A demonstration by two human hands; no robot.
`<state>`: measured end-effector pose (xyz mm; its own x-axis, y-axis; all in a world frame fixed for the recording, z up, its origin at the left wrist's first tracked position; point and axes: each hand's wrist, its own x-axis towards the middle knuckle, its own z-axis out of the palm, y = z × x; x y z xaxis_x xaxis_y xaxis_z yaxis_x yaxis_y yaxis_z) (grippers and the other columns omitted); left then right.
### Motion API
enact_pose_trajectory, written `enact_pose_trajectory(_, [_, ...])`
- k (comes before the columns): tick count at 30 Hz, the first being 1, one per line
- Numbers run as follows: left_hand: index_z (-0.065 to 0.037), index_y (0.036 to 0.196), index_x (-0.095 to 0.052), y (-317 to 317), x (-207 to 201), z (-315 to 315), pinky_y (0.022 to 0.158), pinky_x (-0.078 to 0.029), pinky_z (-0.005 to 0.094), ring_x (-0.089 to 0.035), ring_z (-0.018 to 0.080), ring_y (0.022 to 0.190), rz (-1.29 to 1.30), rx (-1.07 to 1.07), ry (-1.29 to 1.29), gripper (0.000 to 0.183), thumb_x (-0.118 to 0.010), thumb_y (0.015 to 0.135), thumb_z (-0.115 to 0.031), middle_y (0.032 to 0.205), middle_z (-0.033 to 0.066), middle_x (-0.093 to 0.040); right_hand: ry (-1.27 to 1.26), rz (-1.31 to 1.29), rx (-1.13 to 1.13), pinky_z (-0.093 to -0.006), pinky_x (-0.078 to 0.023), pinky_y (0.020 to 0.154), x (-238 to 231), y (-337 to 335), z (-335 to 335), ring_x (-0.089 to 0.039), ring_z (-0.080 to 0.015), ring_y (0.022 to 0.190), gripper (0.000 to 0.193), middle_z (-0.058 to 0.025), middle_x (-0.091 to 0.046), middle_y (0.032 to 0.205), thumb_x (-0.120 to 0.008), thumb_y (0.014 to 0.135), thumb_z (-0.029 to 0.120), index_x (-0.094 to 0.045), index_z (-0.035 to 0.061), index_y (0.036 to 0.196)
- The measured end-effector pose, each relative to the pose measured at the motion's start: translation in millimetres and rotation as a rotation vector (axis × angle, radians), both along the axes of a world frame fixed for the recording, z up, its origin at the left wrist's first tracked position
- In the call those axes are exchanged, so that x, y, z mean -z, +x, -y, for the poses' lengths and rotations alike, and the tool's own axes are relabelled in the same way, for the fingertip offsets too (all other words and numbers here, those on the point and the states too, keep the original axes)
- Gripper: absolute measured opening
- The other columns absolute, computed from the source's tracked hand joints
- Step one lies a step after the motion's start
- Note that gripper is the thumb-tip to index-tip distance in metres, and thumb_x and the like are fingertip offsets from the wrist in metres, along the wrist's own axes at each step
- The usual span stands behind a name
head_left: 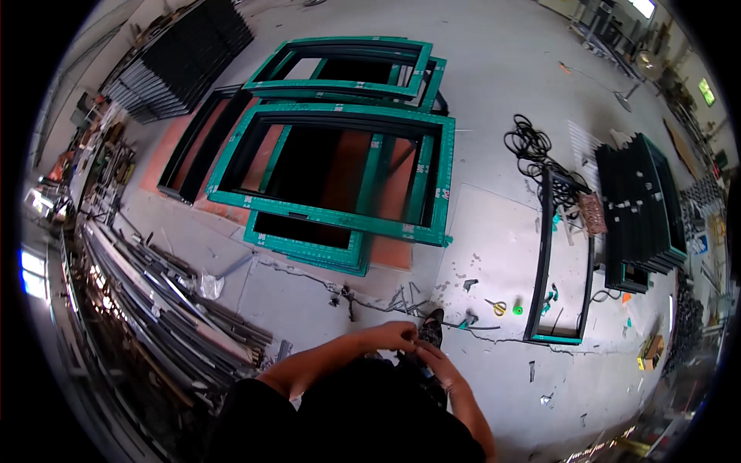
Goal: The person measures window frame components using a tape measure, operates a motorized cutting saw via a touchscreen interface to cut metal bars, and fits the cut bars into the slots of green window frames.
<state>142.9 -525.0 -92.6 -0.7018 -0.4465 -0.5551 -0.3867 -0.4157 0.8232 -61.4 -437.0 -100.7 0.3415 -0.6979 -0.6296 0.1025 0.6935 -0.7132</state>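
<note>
My left hand [395, 336] and my right hand [432, 357] meet in front of my body, above a shoe [431, 324]. Both have their fingers curled in close to each other. Whatever lies between them is too small or too hidden to make out. Beyond my hands, dark rectangular frames with green covering are piled on the floor; the top near one [309, 212] lies flat across others. Scissors with yellow handles [499, 309] and a green roll [518, 310] rest on the floor to the right, apart from my hands.
A narrow dark frame [588, 297] lies at the right, beside a stack of black frames [637, 208] and a coiled black hose or cable [529, 143]. Long profiles [166, 297] cover the floor at left. Small scraps and a cardboard box [654, 349] lie about.
</note>
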Motion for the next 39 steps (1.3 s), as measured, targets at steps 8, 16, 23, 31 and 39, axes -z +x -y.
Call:
enact_pose_trajectory(8, [-0.011, 0.080, -0.051, 99.2, -74.4, 120.9, 0.049, -0.040, 0.0244, -0.047, 0.0088, 0.056, -0.031, -1.136, -0.077, 0.017, -0.067, 0.078, -0.017, 0.066, -0.0013, -0.046, 0.117, -0.389, -0.449, -0.0247, -0.037, 0.049, 74.1, -272.3, 100.1, -0.052, -0.0062, 0.060, 0.034, 0.0032, -0.058, 0.073, -0.072, 0.081, 0.013, -0.065, 0.0030, 0.113])
enact_pose_trajectory(16, [-0.009, 0.083, -0.059, 274.6, -34.4, 111.8, 0.049, -0.040, 0.0187, -0.051, 0.0087, 0.058, -0.343, -2.132, 0.073, 0.007, -0.062, 0.089, -0.011, 0.072, -0.0014, -0.057, 0.384, -0.487, -0.687, -0.0265, -0.021, 0.038, -52.0, -278.8, 249.6, -0.032, -0.0067, 0.038, 0.016, 0.0027, -0.044, 0.051, -0.064, 0.092, 0.018, -0.074, 0.0065, 0.099])
enact_pose_trajectory(23, [-0.011, 0.093, -0.062, 163.5, 28.7, 178.9, 0.044, -0.041, 0.0228, -0.054, 0.0094, 0.057, -0.328, -1.841, 0.006, 0.011, -0.064, 0.093, -0.022, 0.071, -0.0017, -0.060, 0.243, -0.344, -0.697, -0.0267, -0.019, 0.036, -42.0, -196.7, 320.1, -0.030, -0.0063, 0.035, 0.017, 0.0022, -0.042, 0.048, -0.064, 0.093, 0.019, -0.073, 0.0058, 0.096])
enact_pose_trajectory(31, [-0.005, 0.094, -0.065, 10.9, 15.2, 283.5, 0.050, -0.041, 0.0210, -0.052, 0.0078, 0.058, -0.220, -1.386, 0.192, 0.021, -0.060, 0.096, -0.026, 0.071, 0.0008, -0.059, 0.170, -0.381, -0.530, -0.0250, -0.029, 0.037, -30.2, -207.1, 361.2, -0.039, -0.0060, 0.038, 0.023, 0.0034, -0.047, 0.050, -0.060, 0.096, 0.026, -0.073, 0.0061, 0.096])
enact_pose_trajectory(39, [-0.004, 0.102, -0.068, -197.0, 15.6, 364.8, 0.061, -0.045, 0.0214, -0.063, 0.0091, 0.076, -0.055, -1.095, 0.293, 0.024, -0.066, 0.091, -0.025, 0.085, 0.0010, -0.065, 0.114, -0.402, -0.485, -0.0264, -0.035, 0.042, 5.6, -281.5, 452.7, -0.044, -0.0072, 0.044, 0.026, 0.0034, -0.050, 0.055, -0.063, 0.093, 0.033, -0.073, 0.0089, 0.095])
